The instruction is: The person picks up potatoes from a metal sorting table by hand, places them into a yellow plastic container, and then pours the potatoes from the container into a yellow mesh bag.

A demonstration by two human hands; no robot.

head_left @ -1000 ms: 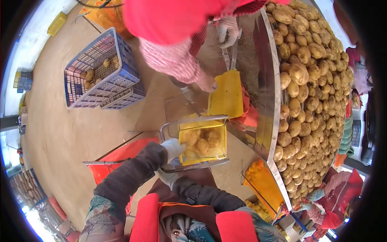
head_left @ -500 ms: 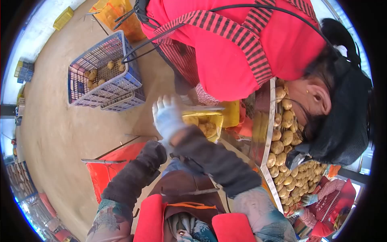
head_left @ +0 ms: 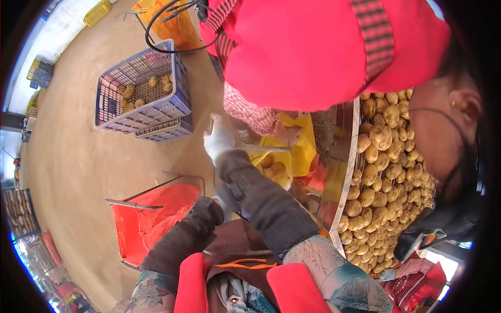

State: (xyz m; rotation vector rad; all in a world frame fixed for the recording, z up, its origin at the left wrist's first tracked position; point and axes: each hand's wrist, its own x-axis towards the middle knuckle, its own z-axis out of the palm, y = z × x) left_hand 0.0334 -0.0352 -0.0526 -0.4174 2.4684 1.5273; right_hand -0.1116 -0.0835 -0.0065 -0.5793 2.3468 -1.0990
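My right hand [head_left: 218,138], in a white glove, is stretched forward beside the metal bar [head_left: 261,148] over the yellow bag [head_left: 301,151]. Its fingers look drawn together at the tips; whatever they hold is hidden. My left hand [head_left: 224,207] sits low behind my right forearm, its fingers out of sight. Potatoes [head_left: 275,169] show inside the yellow bag. A co-worker's bare hand [head_left: 292,134] reaches down to that bag's far side.
A co-worker in a red top [head_left: 313,57] bends over from the right. Many potatoes [head_left: 381,182] cover the metal-edged sorting table [head_left: 342,208]. A blue crate [head_left: 141,117] with several potatoes stands at left. Nearer is a red bag on a frame [head_left: 141,221]; an orange bag [head_left: 177,26] is behind.
My right hand has gone from spread fingers to fingers drawn together, staying near the bar. The co-worker has leaned in, with a hand now at the yellow bag. My view has shifted slightly.
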